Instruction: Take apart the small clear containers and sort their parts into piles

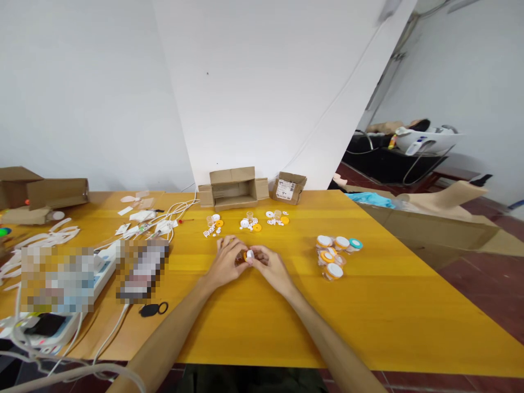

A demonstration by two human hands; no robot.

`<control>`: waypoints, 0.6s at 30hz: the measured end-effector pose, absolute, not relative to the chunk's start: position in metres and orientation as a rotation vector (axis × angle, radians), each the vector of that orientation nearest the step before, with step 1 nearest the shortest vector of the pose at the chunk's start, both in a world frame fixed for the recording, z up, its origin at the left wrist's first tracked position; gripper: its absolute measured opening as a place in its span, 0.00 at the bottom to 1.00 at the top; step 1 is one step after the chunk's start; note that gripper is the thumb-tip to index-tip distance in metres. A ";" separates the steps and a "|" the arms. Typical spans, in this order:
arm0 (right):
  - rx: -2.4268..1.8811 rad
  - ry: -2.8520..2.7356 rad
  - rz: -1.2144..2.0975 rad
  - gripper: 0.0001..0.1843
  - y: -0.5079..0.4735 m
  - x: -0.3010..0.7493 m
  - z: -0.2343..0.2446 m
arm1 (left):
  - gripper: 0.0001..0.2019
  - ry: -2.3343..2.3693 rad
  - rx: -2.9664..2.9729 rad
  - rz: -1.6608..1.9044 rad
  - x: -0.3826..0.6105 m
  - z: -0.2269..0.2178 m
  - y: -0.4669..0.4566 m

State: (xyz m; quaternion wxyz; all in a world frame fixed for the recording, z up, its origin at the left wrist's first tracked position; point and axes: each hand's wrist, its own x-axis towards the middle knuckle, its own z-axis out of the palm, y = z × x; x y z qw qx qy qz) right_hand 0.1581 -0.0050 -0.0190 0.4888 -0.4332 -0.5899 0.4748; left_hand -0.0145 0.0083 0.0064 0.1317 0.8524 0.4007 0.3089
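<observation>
My left hand (230, 261) and my right hand (268, 263) meet over the middle of the table, fingers closed around a small white-and-orange round part (248, 255). Their fingertips cover much of it. Beyond the hands lie three small groups of loose parts: white perforated discs (209, 231), orange rings (257, 227), white caps (269, 214) and small clear cups (278, 214). To the right stands a cluster of small clear jars with white-and-orange lids (333, 271); one has a teal lid (355, 244).
An open cardboard box (234, 203) and a smaller labelled one (290, 188) stand against the wall. At left are a phone (145, 268), a power strip (108, 265), tangled white cables and a black ring-shaped piece (153, 309). A large carton (409, 232) is beyond the table's right edge.
</observation>
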 end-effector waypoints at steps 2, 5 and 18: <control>-1.032 -1.399 1.192 0.18 -0.004 0.159 -0.019 | 0.06 1.162 2.454 0.915 -0.014 0.007 0.008; -1.008 -1.354 1.219 0.21 -0.003 0.160 -0.020 | 0.07 1.161 2.426 0.938 -0.014 0.006 0.009; -1.195 -1.490 0.779 0.16 -0.001 0.167 -0.022 | 0.10 1.273 2.362 1.022 -0.015 0.002 0.013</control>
